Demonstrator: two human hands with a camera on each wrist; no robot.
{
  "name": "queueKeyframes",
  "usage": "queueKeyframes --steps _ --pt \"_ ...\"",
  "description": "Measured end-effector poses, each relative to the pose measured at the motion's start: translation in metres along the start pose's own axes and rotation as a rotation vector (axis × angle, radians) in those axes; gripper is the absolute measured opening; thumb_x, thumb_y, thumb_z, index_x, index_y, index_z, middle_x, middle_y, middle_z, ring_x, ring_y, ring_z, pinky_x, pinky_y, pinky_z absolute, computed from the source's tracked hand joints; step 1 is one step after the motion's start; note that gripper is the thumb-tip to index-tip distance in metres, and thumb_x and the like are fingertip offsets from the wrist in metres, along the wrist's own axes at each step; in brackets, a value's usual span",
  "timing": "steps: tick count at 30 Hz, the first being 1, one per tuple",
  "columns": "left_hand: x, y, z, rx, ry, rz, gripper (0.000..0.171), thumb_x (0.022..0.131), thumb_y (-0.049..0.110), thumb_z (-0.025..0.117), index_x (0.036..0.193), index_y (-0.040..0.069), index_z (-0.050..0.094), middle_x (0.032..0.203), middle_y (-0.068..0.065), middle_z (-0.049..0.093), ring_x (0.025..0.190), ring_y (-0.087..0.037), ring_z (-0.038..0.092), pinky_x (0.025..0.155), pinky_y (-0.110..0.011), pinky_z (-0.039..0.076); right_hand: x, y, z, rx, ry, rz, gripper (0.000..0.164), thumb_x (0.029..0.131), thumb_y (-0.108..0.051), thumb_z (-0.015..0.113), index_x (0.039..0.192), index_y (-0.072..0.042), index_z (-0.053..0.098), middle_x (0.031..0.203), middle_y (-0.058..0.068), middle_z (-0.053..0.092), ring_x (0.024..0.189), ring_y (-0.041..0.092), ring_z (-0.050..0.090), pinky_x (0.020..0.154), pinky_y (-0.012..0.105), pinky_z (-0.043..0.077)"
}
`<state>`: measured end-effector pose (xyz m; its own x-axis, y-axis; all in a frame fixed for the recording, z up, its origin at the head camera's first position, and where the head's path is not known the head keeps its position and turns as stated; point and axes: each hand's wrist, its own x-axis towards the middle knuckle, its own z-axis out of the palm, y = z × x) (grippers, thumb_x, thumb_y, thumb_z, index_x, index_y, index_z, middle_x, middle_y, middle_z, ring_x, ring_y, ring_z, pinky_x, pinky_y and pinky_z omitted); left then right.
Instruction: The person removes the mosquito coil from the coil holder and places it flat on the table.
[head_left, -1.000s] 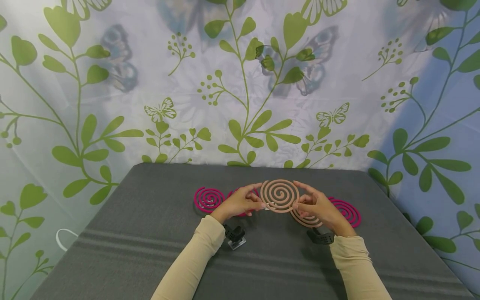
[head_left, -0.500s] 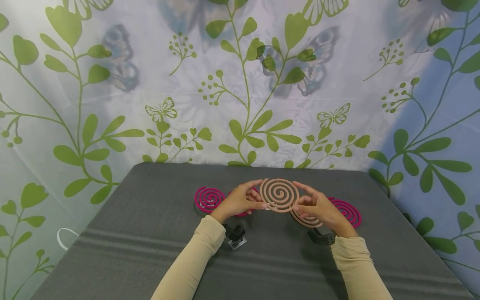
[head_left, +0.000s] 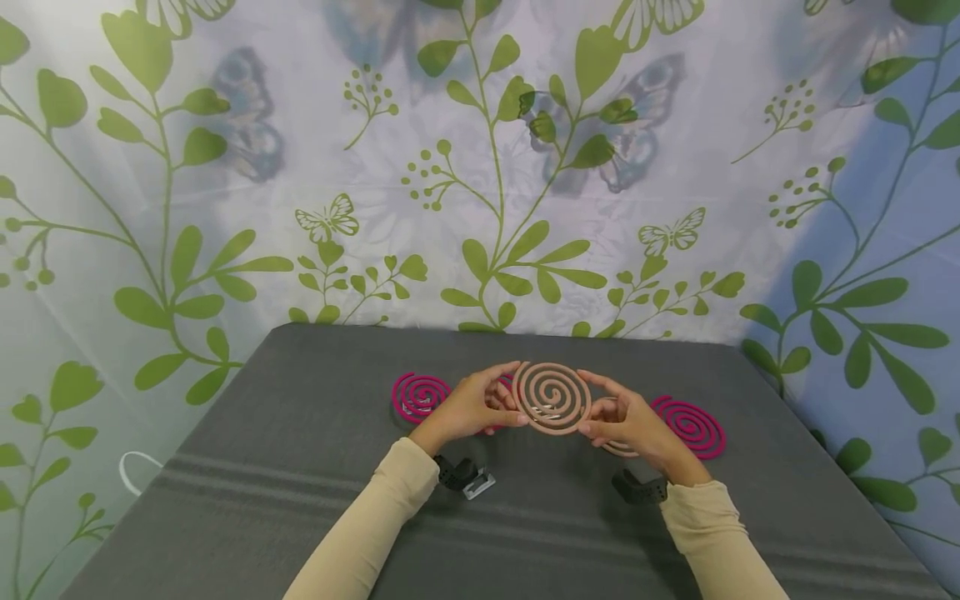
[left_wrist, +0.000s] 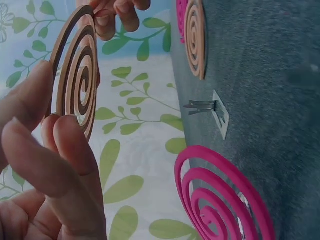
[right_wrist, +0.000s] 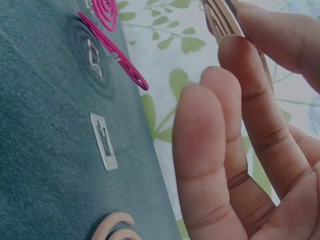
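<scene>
A tan mosquito coil [head_left: 553,398] is held up off the table between both hands, its flat face turned toward the head camera. My left hand [head_left: 474,403] pinches its left edge between thumb and fingers. The right hand [head_left: 633,423] pinches the opposite edge, with its other fingers loosely bent in the right wrist view. On the table below stands a small metal coil stand [left_wrist: 220,115], its prongs raised. A second tan coil [head_left: 619,450] lies mostly hidden behind my right hand. Behind the left hand, a pink coil [left_wrist: 220,195] is largely covered in the head view.
One pink coil [head_left: 411,390] sits at the left on a metal stand. Another pink coil [head_left: 697,427] lies at the right of the grey table [head_left: 247,483]. A floral curtain [head_left: 420,208] hangs behind the table, and a white loop [head_left: 129,473] shows at its left.
Both hands have brought the tan coil slightly left and lower. The coil on the table behind the right hand is more covered now. The head view has shifted a little.
</scene>
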<state>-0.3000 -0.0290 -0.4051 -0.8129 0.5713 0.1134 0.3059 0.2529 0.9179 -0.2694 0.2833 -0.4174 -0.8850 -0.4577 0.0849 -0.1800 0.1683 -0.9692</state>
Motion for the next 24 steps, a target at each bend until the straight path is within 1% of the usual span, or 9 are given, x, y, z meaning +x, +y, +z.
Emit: queueKeyframes --steps 4,7,10,12,14,18,19,21,24 --pt "-0.006 -0.001 -0.001 0.022 0.001 0.010 0.083 0.095 0.011 0.086 0.166 0.008 0.043 0.096 -0.002 0.069 0.078 -0.013 0.067 0.059 -0.030 0.056 -0.001 0.000 0.004 0.014 -0.012 -0.021 0.089 0.101 0.001 0.074 0.170 0.005 0.017 0.098 -0.004 0.076 0.084 0.019 0.073 0.075 0.032 0.064" --pt "-0.010 -0.002 -0.001 0.049 0.005 0.013 0.083 0.094 0.012 0.088 0.165 0.008 0.045 0.095 0.000 0.070 0.077 -0.013 0.067 0.059 -0.029 0.054 -0.003 0.000 0.007 0.033 -0.028 -0.049 0.088 0.101 0.002 0.073 0.168 0.008 0.018 0.098 -0.005 0.075 0.082 0.017 0.072 0.073 0.031 0.063" --pt "-0.014 -0.004 0.000 0.079 0.013 0.024 0.083 0.092 0.013 0.090 0.163 0.006 0.047 0.095 0.000 0.070 0.076 -0.012 0.065 0.064 -0.027 0.054 -0.004 0.003 0.008 0.043 -0.041 -0.069 0.086 0.100 0.003 0.073 0.167 0.010 0.019 0.098 -0.004 0.075 0.081 0.016 0.071 0.073 0.031 0.063" --pt "-0.017 -0.004 0.001 0.096 0.018 0.035 0.083 0.091 0.014 0.091 0.161 0.004 0.049 0.097 -0.001 0.071 0.077 -0.012 0.064 0.068 -0.027 0.054 -0.005 0.005 0.009 0.046 -0.045 -0.071 0.086 0.099 0.003 0.074 0.166 0.011 0.020 0.099 -0.004 0.075 0.082 0.016 0.071 0.073 0.032 0.063" --pt "-0.020 -0.003 0.002 0.114 0.022 0.045 0.082 0.090 0.015 0.092 0.160 0.002 0.050 0.099 -0.005 0.071 0.079 -0.011 0.064 0.073 -0.026 0.054 -0.007 0.009 0.010 0.050 -0.046 -0.070 0.086 0.099 0.003 0.075 0.166 0.011 0.021 0.100 -0.001 0.076 0.082 0.017 0.071 0.074 0.034 0.063" --pt "-0.023 -0.005 0.005 0.135 0.028 0.057 0.082 0.089 0.015 0.093 0.159 0.002 0.052 0.101 -0.009 0.072 0.080 -0.009 0.064 0.075 -0.025 0.055 -0.009 0.015 0.012 0.059 -0.040 -0.090 0.086 0.097 0.004 0.076 0.165 0.012 0.023 0.099 0.001 0.077 0.081 0.015 0.071 0.073 0.036 0.063" --pt "-0.024 -0.006 0.005 0.142 0.030 0.061 0.081 0.089 0.014 0.093 0.158 0.002 0.052 0.102 -0.009 0.071 0.080 -0.009 0.063 0.075 -0.025 0.055 -0.009 0.016 0.012 0.063 -0.040 -0.098 0.086 0.097 0.003 0.077 0.165 0.012 0.024 0.099 0.002 0.077 0.080 0.014 0.070 0.073 0.035 0.063" --pt "-0.026 -0.008 0.007 0.150 0.034 0.066 0.082 0.088 0.014 0.093 0.158 0.002 0.053 0.102 -0.008 0.071 0.081 -0.008 0.063 0.075 -0.025 0.055 -0.010 0.017 0.013 0.070 -0.043 -0.111 0.085 0.097 0.004 0.077 0.164 0.012 0.026 0.099 0.000 0.077 0.079 0.014 0.070 0.072 0.035 0.062" --pt "-0.029 -0.010 0.008 0.168 0.037 0.064 0.082 0.088 0.014 0.094 0.158 0.003 0.054 0.103 -0.008 0.071 0.082 -0.007 0.063 0.075 -0.025 0.055 -0.012 0.018 0.016 0.076 -0.052 -0.108 0.084 0.097 0.004 0.077 0.164 0.011 0.027 0.100 0.000 0.076 0.079 0.013 0.069 0.072 0.033 0.062"
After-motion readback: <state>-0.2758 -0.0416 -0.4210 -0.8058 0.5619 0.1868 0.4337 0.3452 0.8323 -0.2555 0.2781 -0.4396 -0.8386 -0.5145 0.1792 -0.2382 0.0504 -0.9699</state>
